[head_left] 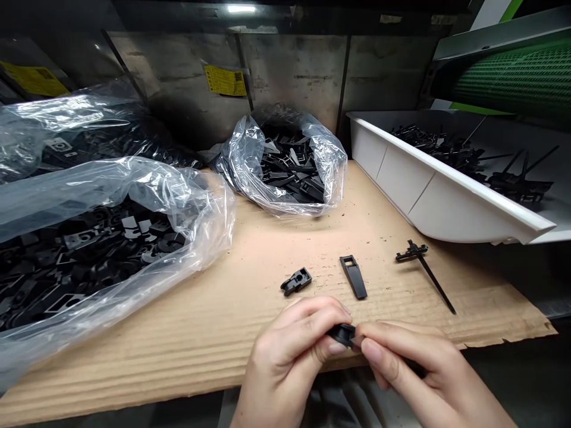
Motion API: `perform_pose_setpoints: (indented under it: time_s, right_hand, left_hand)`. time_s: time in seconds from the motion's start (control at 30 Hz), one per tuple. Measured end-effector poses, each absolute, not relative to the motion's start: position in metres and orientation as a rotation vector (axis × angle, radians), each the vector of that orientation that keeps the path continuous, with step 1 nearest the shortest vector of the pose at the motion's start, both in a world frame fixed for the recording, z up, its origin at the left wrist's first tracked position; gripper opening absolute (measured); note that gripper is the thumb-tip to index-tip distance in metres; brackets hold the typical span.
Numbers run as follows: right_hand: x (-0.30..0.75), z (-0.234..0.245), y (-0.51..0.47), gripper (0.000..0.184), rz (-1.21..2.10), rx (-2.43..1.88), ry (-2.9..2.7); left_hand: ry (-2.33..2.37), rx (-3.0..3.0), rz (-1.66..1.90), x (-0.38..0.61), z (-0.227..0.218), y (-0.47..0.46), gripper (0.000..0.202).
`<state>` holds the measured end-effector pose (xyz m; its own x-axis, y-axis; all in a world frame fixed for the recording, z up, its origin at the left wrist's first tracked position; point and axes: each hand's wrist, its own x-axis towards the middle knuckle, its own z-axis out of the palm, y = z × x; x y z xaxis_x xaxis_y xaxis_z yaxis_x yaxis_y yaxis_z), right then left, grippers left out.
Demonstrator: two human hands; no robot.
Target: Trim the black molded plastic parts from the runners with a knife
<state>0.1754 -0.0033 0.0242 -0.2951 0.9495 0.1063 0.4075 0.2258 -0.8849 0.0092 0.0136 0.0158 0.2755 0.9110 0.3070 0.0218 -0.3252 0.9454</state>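
Observation:
My left hand (297, 351) pinches a small black plastic part (341, 334) between thumb and fingers, just over the front edge of the cardboard. Fingertips of my right hand (408, 359) are closed on a thin dark piece (357, 341) that meets the right end of that part. Most of this piece is hidden by the fingers. Beyond my hands lie a black block-shaped clip part (297, 282) with a round hole, and a flat tapered black piece (354, 277) with a square window. Farther right rests a black part with a long thin stem (428, 270).
Cardboard (178, 333) covers the work surface. At left lies an open plastic bag (209, 220) of black parts, with another bag (66, 119) behind. A third open bag (334, 178) stands at the back. A white bin (446, 190) with stemmed parts sits right, under a green roller (517, 80).

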Motion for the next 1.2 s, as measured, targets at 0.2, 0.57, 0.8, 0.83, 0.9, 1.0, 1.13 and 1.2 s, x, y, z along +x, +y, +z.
perform_pose_setpoints:
  time_s: [0.2,0.57,0.8,0.83,0.9,1.0,1.13,1.2]
  right_hand:
    - [0.187,0.038,-0.002,0.027,2.025,-1.102,-1.308]
    - [0.192,0.012,-0.013,0.031,0.418,-1.181,-1.993]
    - [0.176,0.019,-0.011,0.020,0.325,-1.204,-1.968]
    - [0.176,0.020,-0.010,0.019,0.310,-1.217,-1.990]
    - [0.178,0.020,-0.008,0.018,0.321,-1.241,-2.048]
    - [0.181,0.020,-0.009,0.014,0.339,-1.250,-2.075]
    - [0.179,0.015,-0.010,0.010,0.294,-1.218,-1.990]
    - [0.178,0.011,-0.010,0.013,0.240,-1.180,-1.958]
  left_hand:
    - [0.857,1.694,1.174,0.008,0.014,0.014,0.026]
    - [0.936,1.629,1.197,0.011,0.017,0.013,0.021]
    - [0.930,1.666,1.190,0.010,0.016,0.014,0.021]
    - [0.938,1.678,1.190,0.010,0.016,0.014,0.021]
    - [0.941,1.703,1.197,0.010,0.016,0.015,0.022]
    - [0.947,1.714,1.196,0.011,0.016,0.015,0.020]
    - [0.940,1.648,1.159,0.012,0.017,0.014,0.016]
    - [0.954,1.602,1.118,0.012,0.019,0.013,0.013]
